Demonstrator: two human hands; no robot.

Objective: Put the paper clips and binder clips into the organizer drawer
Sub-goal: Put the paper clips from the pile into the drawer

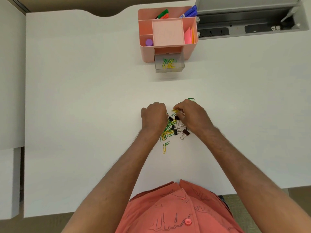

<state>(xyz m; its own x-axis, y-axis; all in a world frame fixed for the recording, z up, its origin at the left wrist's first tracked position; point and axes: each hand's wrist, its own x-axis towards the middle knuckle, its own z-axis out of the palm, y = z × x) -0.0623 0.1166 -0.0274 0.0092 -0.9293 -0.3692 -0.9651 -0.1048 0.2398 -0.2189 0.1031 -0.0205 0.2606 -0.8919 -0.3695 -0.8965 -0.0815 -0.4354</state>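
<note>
The organizer (168, 32) stands at the tabletop's (84, 98) far edge, its drawer (169, 64) holding paper clips (168, 63); the clip pile (171, 130) lies nearer the front edge.

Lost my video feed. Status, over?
Both hands curled in clip pile, grips hidden. Drawer open, some paper clips inside. Path clear.

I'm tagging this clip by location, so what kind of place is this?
Probably an office desk or workstation. A white desk has a built-in cable and power tray at its far edge, and a pink organizer holding markers and sticky notes stands on it.
</note>
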